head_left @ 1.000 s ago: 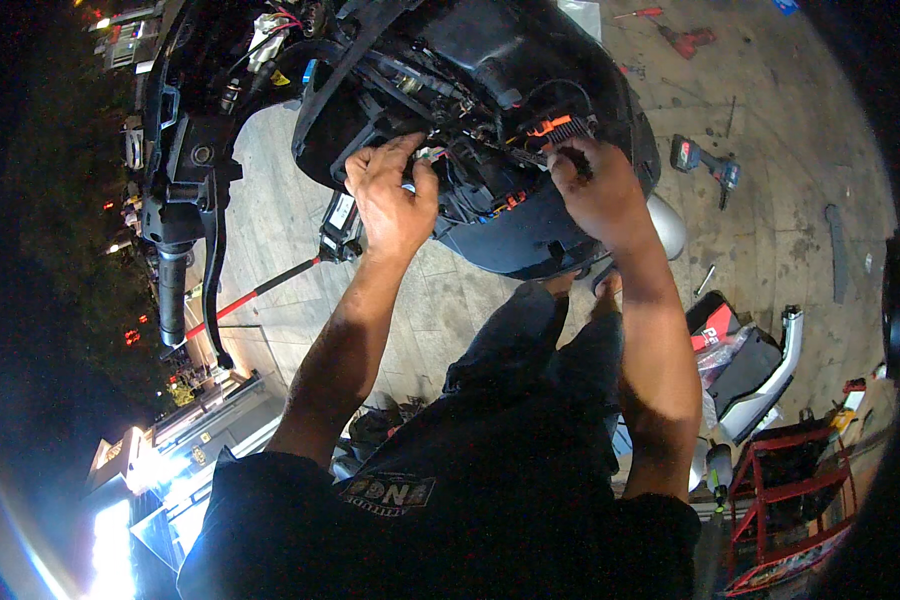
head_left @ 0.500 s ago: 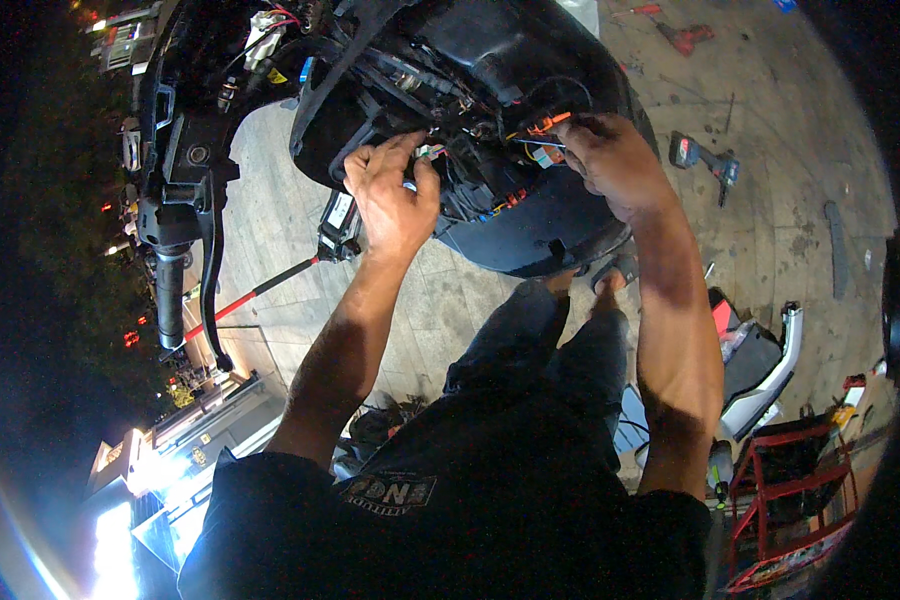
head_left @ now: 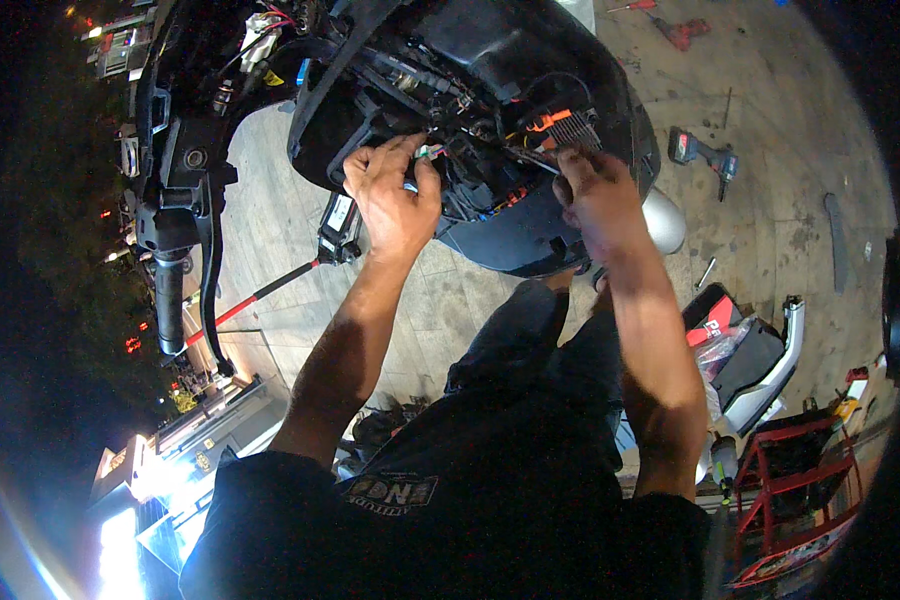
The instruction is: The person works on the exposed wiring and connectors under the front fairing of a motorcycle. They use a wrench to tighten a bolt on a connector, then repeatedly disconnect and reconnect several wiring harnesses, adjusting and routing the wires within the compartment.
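Note:
My left hand [head_left: 390, 195] is closed on a small pale wire connector [head_left: 428, 152] with green on it, thumb and fingers pinching it at the edge of the opened black scooter front [head_left: 470, 45]. Across the opening, my right hand [head_left: 602, 195] has its fingers curled in a pinch. A thin dark strand or rod [head_left: 532, 158] runs to its fingertips; what exactly they grip cannot be made out. Just above those fingers sits an orange connector [head_left: 548, 120] beside a finned grey block [head_left: 576, 130]. Bundled wires with red and orange parts [head_left: 515, 196] lie between my hands.
A handlebar grip [head_left: 170, 300] and brake lever [head_left: 213, 270] stand at the left. On the tiled floor lie a cordless drill [head_left: 705, 160], a red power tool [head_left: 678, 32] and a white panel [head_left: 770, 375]. A red metal rack [head_left: 795, 490] stands lower right.
My right hand has moved down and away from the orange connector, uncovering the finned block. The light blue piece near its fingers is out of sight. My left hand stays put.

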Motion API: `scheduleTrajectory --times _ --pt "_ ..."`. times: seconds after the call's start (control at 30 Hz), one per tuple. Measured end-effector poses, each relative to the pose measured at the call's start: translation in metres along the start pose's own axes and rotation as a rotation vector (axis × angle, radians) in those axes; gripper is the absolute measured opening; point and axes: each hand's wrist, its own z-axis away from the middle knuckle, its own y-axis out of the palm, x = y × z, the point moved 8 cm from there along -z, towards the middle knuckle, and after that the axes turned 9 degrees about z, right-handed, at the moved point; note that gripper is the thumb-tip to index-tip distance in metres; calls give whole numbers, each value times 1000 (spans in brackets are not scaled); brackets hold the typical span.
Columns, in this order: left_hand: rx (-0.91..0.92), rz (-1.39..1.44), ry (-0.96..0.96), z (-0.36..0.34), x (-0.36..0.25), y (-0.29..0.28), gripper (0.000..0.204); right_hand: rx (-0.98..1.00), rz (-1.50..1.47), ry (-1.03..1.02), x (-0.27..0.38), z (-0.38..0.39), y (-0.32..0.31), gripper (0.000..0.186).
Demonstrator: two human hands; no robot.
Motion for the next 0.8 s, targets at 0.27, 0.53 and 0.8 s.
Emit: scheduleTrajectory --times 0.27,0.53,0.8 --pt "16 -21 -26 0 -1 0 25 -4 57 -182 -4 13 11 25" --pt "19 -8 -7 1 -1 -1 26 28 82 -67 9 2 1 28" --pt "19 -9 -15 2 0 0 27 -109 334 -407 14 24 17 20"
